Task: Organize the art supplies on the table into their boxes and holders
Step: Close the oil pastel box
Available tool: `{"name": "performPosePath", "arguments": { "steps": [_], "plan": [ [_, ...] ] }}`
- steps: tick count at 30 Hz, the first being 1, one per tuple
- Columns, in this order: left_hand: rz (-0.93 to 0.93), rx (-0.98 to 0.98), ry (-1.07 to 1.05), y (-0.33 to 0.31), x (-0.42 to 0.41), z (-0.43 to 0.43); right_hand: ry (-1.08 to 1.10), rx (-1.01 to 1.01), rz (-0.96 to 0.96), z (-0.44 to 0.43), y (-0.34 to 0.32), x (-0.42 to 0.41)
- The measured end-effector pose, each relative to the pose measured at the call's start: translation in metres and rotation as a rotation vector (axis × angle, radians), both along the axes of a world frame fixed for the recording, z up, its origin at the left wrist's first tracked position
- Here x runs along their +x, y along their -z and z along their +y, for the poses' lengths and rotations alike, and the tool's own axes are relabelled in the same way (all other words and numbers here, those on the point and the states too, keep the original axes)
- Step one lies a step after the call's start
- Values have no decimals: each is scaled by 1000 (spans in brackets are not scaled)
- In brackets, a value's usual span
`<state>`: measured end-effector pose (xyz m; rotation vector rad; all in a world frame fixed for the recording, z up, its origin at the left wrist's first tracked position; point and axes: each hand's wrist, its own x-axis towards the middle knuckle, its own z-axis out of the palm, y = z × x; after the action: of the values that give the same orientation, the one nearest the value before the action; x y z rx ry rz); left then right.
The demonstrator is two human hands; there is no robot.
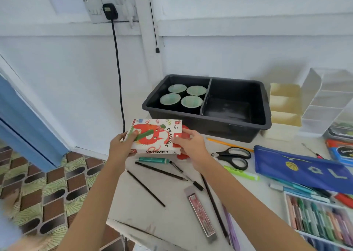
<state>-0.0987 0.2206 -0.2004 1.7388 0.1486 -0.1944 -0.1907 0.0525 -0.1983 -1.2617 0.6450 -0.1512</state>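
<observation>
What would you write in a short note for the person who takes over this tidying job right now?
Left hand grips the left end of the oil pastels box; right hand pinches its right end. The box is held up in front of the black tub. Whether the box is fully closed I cannot tell.
Done, it seems: four cups stand in the tub's left compartment.
Left: scissors, green highlighter, black pencils, lead refill case and open pastel tray lie loose on the table, the blue pencil case beside them.
</observation>
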Motion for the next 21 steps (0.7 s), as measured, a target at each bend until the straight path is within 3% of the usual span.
{"name": "performPosePath", "arguments": {
  "steps": [6, 10, 18, 21],
  "plan": [
    [58, -16, 166, -4, -43, -20, -52, 128, -90, -33, -10, -64],
    [3, -5, 255, -8, -81, -49, 33, 132, -78, -59, -12, -111],
    [-59, -55, 401, -14, -159, -100, 242, -39, -83, -113, -11, -203],
    [-110, 11, 488, -10, -187, -115, 336, -29, -111, -121, -9, -227]
  ]
}}
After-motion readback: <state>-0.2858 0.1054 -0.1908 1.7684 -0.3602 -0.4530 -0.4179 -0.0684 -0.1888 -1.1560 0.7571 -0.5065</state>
